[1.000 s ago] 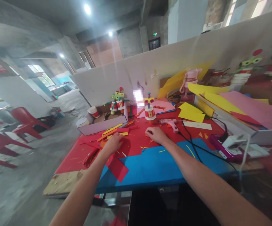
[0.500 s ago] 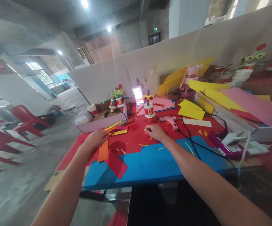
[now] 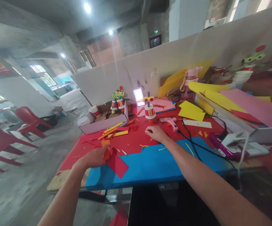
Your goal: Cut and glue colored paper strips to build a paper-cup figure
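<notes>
My left hand (image 3: 97, 156) is closed at the left of the table, its fingertips on a piece of orange paper (image 3: 106, 153) that bends up beside them. Under and right of it lies a red paper strip (image 3: 118, 164). My right hand (image 3: 157, 133) is closed near the middle, thumb and fingers together above small orange scraps; whatever they pinch is too small to make out. Just behind it stands a paper-cup robot figure (image 3: 150, 112) with yellow head and spring arms. A pink glue gun (image 3: 170, 122) lies to the right of that hand.
Loose yellow and orange paper strips (image 3: 117, 133) lie before an open box (image 3: 105, 123) holding two more figures. Yellow sheets (image 3: 192, 110), a paper-filled box (image 3: 239, 117) and a purple power strip (image 3: 223, 147) with trailing cables occupy the right. A white partition (image 3: 126, 69) stands behind.
My left hand has come down and toward me from the loose strips onto the orange paper, which now bends up at its fingers. My right hand has stayed almost in place.
</notes>
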Demonstrator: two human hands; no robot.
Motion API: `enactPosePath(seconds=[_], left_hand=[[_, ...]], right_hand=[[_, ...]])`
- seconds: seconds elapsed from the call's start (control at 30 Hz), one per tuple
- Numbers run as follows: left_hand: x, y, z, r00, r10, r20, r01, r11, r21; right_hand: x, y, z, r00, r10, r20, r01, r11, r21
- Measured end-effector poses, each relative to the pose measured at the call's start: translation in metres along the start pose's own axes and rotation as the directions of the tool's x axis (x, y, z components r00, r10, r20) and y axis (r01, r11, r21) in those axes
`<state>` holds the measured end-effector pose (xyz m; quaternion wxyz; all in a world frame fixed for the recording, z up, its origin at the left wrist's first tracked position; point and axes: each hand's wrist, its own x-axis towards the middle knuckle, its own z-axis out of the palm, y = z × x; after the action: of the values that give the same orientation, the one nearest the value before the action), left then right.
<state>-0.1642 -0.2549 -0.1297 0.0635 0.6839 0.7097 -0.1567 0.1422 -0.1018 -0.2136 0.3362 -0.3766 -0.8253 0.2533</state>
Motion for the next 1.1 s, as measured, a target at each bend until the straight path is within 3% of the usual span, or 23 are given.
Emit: enactPosePath(seconds=[0.1, 0.2, 0.27, 0.37, 0.43, 0.5, 0.6, 0.67, 0.7, 0.77, 0.9, 1.03, 1.1], left_hand=[[-0.004, -0.003, -0.001, 1.000, -0.013, 0.027, 0.012, 1.000, 0.013], [0.001, -0.004, -0.013, 0.991, -0.088, -0.104, 0.086, 0.996, -0.022], [0.010, -0.004, -0.031, 0.982, -0.045, -0.182, 0.029, 0.996, -0.089], [0.027, -0.002, -0.064, 0.981, 0.124, -0.146, -0.148, 0.975, -0.167], [0.040, 0.003, -0.082, 0.958, 0.071, -0.279, -0.118, 0.981, -0.154], [0.052, 0.012, -0.094, 0.864, -0.070, -0.499, 0.000, 0.990, -0.139], [0.064, 0.031, -0.100, 0.655, -0.277, -0.704, 0.230, 0.959, -0.163], [0.068, 0.048, -0.097, 0.581, -0.270, -0.768, 0.269, 0.954, -0.132], [0.070, 0.056, -0.094, 0.576, -0.223, -0.786, 0.246, 0.965, -0.094], [0.074, 0.073, -0.083, 0.630, -0.113, -0.769, 0.166, 0.986, -0.009], [0.083, 0.090, -0.054, 0.871, -0.005, -0.492, -0.016, 0.999, -0.039], [0.071, 0.069, -0.031, 0.907, 0.165, -0.387, -0.217, 0.972, -0.093], [0.057, 0.054, -0.022, 0.933, 0.269, -0.239, -0.297, 0.951, -0.089]], right_hand=[[0.000, 0.000, 0.000, 1.000, -0.007, -0.006, 0.007, 1.000, -0.003], [0.000, 0.000, 0.001, 1.000, -0.006, -0.001, 0.006, 1.000, -0.002], [0.000, 0.000, 0.001, 1.000, -0.005, 0.003, 0.005, 1.000, 0.002], [-0.001, 0.001, 0.001, 1.000, -0.012, -0.005, 0.012, 1.000, 0.006], [-0.002, 0.001, 0.000, 1.000, -0.016, -0.007, 0.016, 1.000, 0.007], [-0.002, 0.001, 0.000, 1.000, -0.014, -0.007, 0.014, 1.000, 0.001], [-0.001, 0.002, 0.001, 1.000, -0.021, -0.010, 0.021, 1.000, -0.020], [-0.001, 0.003, 0.001, 1.000, -0.030, -0.008, 0.030, 0.999, -0.030], [-0.002, 0.003, 0.002, 1.000, -0.030, -0.006, 0.030, 0.999, -0.032], [-0.003, 0.003, 0.003, 1.000, -0.024, -0.003, 0.024, 0.999, -0.033], [-0.005, 0.004, 0.004, 1.000, -0.017, 0.004, 0.017, 0.999, -0.043], [-0.005, 0.005, 0.004, 1.000, -0.021, 0.003, 0.021, 0.999, -0.033], [-0.005, 0.005, 0.005, 1.000, -0.026, -0.002, 0.026, 0.999, -0.027]])
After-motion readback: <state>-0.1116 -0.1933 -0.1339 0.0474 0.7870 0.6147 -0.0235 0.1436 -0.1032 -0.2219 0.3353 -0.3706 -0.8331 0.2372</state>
